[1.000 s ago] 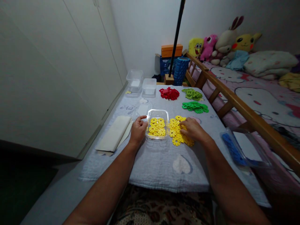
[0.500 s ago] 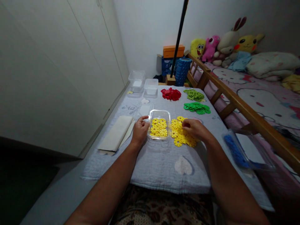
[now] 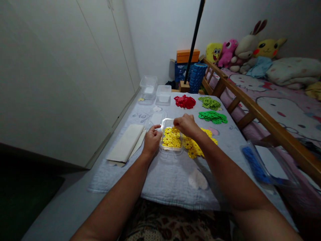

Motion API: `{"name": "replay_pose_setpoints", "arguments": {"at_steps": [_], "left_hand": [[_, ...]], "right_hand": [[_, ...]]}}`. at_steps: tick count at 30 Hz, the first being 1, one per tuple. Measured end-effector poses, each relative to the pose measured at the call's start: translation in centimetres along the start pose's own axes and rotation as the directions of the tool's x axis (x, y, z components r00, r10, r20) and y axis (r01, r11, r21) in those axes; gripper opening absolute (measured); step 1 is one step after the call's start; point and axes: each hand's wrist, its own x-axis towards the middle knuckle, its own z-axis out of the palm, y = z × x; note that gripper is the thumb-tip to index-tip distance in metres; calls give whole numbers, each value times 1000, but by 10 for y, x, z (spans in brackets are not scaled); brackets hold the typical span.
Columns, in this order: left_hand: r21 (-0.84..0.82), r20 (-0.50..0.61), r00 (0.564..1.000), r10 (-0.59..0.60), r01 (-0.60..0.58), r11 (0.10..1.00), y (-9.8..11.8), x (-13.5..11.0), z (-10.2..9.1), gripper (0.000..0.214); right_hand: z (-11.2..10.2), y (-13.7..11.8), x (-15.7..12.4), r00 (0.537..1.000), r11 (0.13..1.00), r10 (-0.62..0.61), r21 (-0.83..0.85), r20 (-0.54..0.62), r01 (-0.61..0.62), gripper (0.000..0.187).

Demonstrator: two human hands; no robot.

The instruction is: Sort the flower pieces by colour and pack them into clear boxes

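Observation:
A clear plastic container (image 3: 171,148) stands on the cloth-covered table, with several yellow flower-shaped pieces (image 3: 171,138) inside. My left hand (image 3: 151,140) grips its left rim between thumb and fingers. Over the far right part of the container, my right hand (image 3: 186,124) is closed in a pinch, fingertips down. What the pinch holds, if anything, is hidden; yellow pieces lie just below it. A loose pile of the same yellow pieces (image 3: 193,149) spreads to the right of the container, partly covered by my right forearm.
Red (image 3: 185,101), light green (image 3: 210,103) and green pieces (image 3: 213,117) lie in piles farther back. Two clear containers (image 3: 164,93) stand at the back left. Folded beige paper (image 3: 126,143) lies left. A clear box of blue pieces (image 3: 255,164) is by the wooden bed rail (image 3: 253,113).
My right hand has moved left from the yellow pile to above the container. My left hand still grips the rim. The view has shifted slightly.

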Motion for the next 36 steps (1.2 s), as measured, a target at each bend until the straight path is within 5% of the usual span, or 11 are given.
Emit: {"name": "replay_pose_setpoints", "arguments": {"at_steps": [8,16,25,32,36], "left_hand": [[5,-7,1000,-3,3,1000,3,-1,1,37],[8,-3,1000,5,-5,1000,-1,1,0,38],[7,5,1000,-9,9,1000,1,0,1,40],[3,3,1000,-13,13,1000,1,-1,0,40],[5,1,1000,-4,4,1000,0,-1,0,38]], "right_hand": [[12,-4,13,996,983,9,-186,92,8,26],[12,1,7,999,990,32,-141,36,-26,29],[1,65,-60,949,961,210,228,-236,-156,19],[17,103,-113,965,934,253,245,66,-261,15],[35,101,-122,962,944,271,190,25,-271,22]]}}
